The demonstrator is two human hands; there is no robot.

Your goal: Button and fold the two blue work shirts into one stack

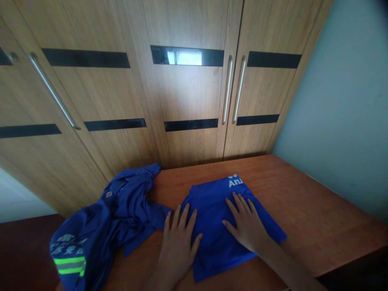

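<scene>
A bright blue garment, folded into a flat, roughly square shape with white lettering at its far corner, lies on the wooden table. My left hand is spread at its left edge, fingers stretched out and partly over the cloth. Flat on the right half of the garment rests my right hand, its fingers extended and thumb apart. Neither hand grips the fabric. The kind of garment cannot be made out.
To the left, a crumpled dark blue work jacket with a yellow-green and grey reflective band hangs over the table's edge. Behind the table stands a wooden wardrobe with metal handles. A pale wall borders the right side.
</scene>
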